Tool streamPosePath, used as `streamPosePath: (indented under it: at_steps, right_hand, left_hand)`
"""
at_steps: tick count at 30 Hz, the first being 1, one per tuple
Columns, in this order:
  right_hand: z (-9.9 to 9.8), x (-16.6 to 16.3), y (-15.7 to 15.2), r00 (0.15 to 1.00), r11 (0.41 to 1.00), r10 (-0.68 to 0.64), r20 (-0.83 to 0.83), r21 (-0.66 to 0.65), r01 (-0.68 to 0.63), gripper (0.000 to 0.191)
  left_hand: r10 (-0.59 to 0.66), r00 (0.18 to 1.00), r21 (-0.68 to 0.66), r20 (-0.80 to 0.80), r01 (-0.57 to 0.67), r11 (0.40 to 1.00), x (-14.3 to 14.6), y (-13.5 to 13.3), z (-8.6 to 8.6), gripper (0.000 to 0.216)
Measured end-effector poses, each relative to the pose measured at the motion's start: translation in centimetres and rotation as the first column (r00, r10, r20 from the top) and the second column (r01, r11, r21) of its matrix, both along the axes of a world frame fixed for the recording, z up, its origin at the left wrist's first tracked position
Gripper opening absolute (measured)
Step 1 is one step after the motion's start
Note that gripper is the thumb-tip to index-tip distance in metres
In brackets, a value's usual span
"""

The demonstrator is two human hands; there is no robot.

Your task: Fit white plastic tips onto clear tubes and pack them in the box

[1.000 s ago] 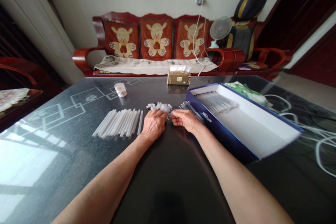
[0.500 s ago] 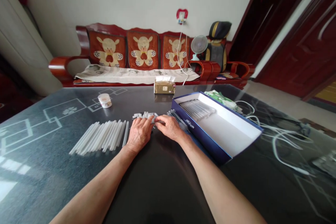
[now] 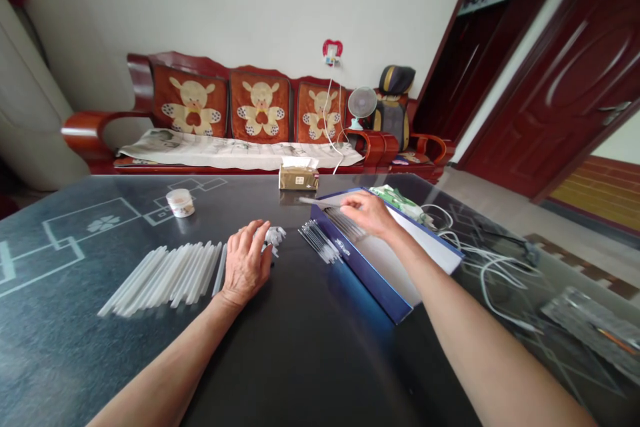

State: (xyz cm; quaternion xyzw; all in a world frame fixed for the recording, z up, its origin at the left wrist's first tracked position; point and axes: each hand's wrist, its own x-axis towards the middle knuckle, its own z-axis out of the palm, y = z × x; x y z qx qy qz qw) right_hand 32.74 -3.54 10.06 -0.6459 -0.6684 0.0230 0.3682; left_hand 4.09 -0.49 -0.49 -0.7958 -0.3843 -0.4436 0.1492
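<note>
My left hand [image 3: 246,261] lies flat on the dark table [image 3: 310,347], fingers spread, its tips at a small heap of white caps [image 3: 275,236]. A row of white plastic tubes [image 3: 163,271] lies just left of it. My right hand [image 3: 369,213] is raised over the open blue box [image 3: 367,265] and pinches one thin translucent tube [image 3: 320,201] that points left. More finished tubes lie inside the box under that hand. A bundle of thin clear refills [image 3: 319,241] lies on the table between my hands, against the box's near wall.
A small white jar [image 3: 180,203] and a brown tissue pack [image 3: 299,176] stand further back on the table. White cables [image 3: 493,267] and a green packet [image 3: 400,201] lie right of the box. A red wooden sofa [image 3: 240,120] runs behind the table.
My right hand has lifted from the caps and moved right over the box with a tube in it. My left hand stayed by the caps. The camera has turned right.
</note>
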Motion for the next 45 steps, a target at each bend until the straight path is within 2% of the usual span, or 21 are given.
streamPosePath:
  at_steps: [2,5,9,11,16,21,24,26,28,30,32,35,38,41,43,44,45]
  right_hand:
    - [-0.4,2.7,0.1,0.973,0.969,-0.227,-0.034,-0.107,0.223,0.016]
    - [-2.1,4.4,0.8,0.939,0.917,-0.343,-0.016,-0.224,0.331,0.015]
    - [-4.3,3.6,2.4,0.922,0.859,-0.385,0.032,-0.353,0.371,0.009]
    - [-4.9,2.9,3.0,0.926,0.849,-0.375,0.051,-0.383,0.365,0.010]
    - [-5.2,1.4,3.4,0.929,0.823,-0.351,0.117,-0.435,0.365,0.012]
    - [-4.9,1.3,3.2,0.923,0.798,-0.345,0.170,-0.465,0.384,0.008]
    - [-3.7,1.2,2.8,0.915,0.826,-0.369,0.163,-0.394,0.403,0.011]
    - [-2.6,0.3,2.2,0.918,0.885,-0.384,0.102,-0.242,0.397,0.015]
    - [-1.9,-1.6,1.2,0.935,0.935,-0.354,-0.011,-0.035,0.353,0.018]
    - [-2.3,-4.4,0.1,0.957,0.950,-0.268,-0.114,0.134,0.282,0.019]
    - [-3.9,-7.4,-1.0,0.978,0.959,-0.136,-0.156,0.229,0.170,0.018]
    - [-8.0,-10.7,-1.9,0.987,0.979,0.014,-0.159,0.201,0.018,0.016]
    - [-11.2,-11.8,-2.2,0.986,0.994,0.008,-0.167,0.110,0.011,0.015]
    - [-12.2,-11.7,-2.1,0.983,0.995,-0.021,-0.185,0.090,0.038,0.015]
    - [-12.0,-11.6,-2.1,0.981,0.996,-0.013,-0.196,0.082,0.030,0.015]
    - [-11.9,-11.5,-2.1,0.979,0.997,-0.008,-0.201,0.079,0.024,0.014]
    - [-11.8,-11.5,-2.1,0.978,0.997,-0.002,-0.208,0.078,0.018,0.014]
  left_hand:
    - [-0.015,1.000,-0.020,0.001,0.015,1.000,0.0,0.2,-0.2,0.045]
    - [-0.030,1.000,-0.028,0.009,0.030,0.999,-0.1,0.5,-0.5,0.042]
    - [-0.038,0.999,-0.043,0.012,0.038,0.998,-0.2,0.6,-0.6,0.038]
    - [-0.031,0.999,-0.044,0.020,0.032,0.999,-0.3,0.7,-0.7,0.036]
    - [0.069,0.995,-0.067,0.073,-0.064,0.996,-0.4,0.7,-1.0,0.032]
    - [0.163,0.968,-0.179,0.190,-0.129,0.975,-0.4,0.8,-0.8,0.031]
    - [0.184,0.963,-0.207,0.198,-0.142,0.968,-0.4,0.6,-0.5,0.032]
    - [0.159,0.979,-0.197,0.124,-0.132,0.971,-0.2,0.2,-0.4,0.033]
    - [0.063,0.998,-0.185,-0.012,-0.064,0.981,0.0,-0.4,-0.2,0.032]
    - [-0.013,0.989,-0.198,-0.148,-0.017,0.980,0.3,-1.0,0.0,0.030]
    - [-0.028,0.974,-0.219,-0.225,-0.023,0.975,0.6,-1.5,0.1,0.028]
    - [0.018,0.966,-0.258,-0.257,-0.087,0.962,0.9,-1.8,0.1,0.028]
    - [0.079,0.961,-0.322,-0.265,-0.165,0.932,0.9,-2.0,0.2,0.025]
    - [0.138,0.948,-0.380,-0.288,-0.245,0.892,0.7,-1.8,1.0,0.026]
    - [0.186,0.922,-0.440,-0.339,-0.330,0.835,0.2,-1.2,2.2,0.030]
    - [0.205,0.895,-0.487,-0.396,-0.394,0.780,-0.2,-0.7,3.0,0.033]
    - [0.207,0.853,-0.541,-0.479,-0.472,0.696,-0.7,-0.1,3.8,0.034]
